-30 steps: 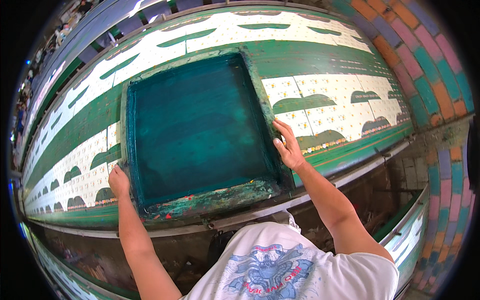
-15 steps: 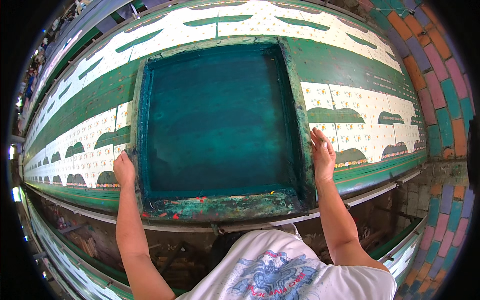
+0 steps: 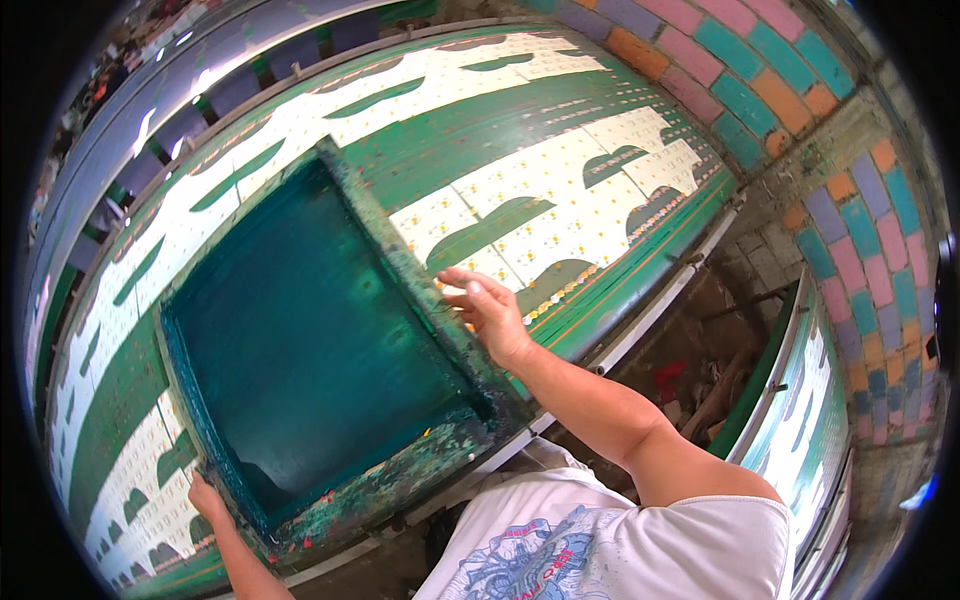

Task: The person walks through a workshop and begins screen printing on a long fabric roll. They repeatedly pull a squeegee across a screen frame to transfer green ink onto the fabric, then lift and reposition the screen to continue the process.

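A large screen frame [image 3: 379, 235] with a mottled, paint-stained rim and a dark teal inner surface [image 3: 290, 330] lies flat on a long green table [image 3: 450, 140]. My left hand [image 3: 207, 497] grips its left side near the lower corner, fingers partly hidden. My right hand [image 3: 487, 312] is at the right side, thumb and fingers apart, fingertips beside or lightly on the rim. White floral-patterned pieces [image 3: 520, 250] with wavy cut edges are laid in rows around the frame.
A metal rail [image 3: 665, 290] edges the table's near side. Another table [image 3: 800, 370] stands at lower right, over a dark gap with scraps. Walls of pastel painted bricks [image 3: 740, 60] are at right. A blue-grey long table [image 3: 190, 80] with clutter runs beyond at upper left.
The view has swung rightward, so the frame appears lower and farther left, at a slant. The frame looks unmoved against the patterned pieces. My hands remain at its two sides.
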Demonstrator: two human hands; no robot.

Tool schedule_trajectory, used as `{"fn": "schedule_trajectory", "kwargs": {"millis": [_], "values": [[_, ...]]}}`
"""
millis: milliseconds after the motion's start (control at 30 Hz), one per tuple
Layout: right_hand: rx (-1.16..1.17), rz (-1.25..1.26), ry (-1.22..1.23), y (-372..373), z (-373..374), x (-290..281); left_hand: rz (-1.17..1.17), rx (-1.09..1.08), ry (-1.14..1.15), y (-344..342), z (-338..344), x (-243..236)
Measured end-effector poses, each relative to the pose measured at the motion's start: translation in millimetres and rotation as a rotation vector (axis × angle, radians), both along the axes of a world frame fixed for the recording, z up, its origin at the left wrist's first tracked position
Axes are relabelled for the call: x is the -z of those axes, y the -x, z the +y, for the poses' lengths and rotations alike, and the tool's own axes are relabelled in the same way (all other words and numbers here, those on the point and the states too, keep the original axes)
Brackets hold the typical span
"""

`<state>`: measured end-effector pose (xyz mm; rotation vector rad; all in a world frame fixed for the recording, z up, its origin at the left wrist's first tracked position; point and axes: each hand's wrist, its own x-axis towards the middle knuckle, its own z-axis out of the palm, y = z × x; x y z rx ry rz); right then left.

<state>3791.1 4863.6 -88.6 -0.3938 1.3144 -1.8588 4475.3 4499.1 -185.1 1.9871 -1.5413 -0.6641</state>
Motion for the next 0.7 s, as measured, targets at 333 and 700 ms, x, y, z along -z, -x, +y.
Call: {"fn": "schedule_trajectory", "kwargs": {"millis": [333,700], "values": [[-0.119,0.208,-0.158,152.6,16.2,-72.0,0.6,-0.044,-0.211,168.2,50.8,-150.6],[-0.275,0.389,-0.135,447.8,166.6,-35.3,0.71,0.026,-0.362,458.8,197.1,-150.0]]}}
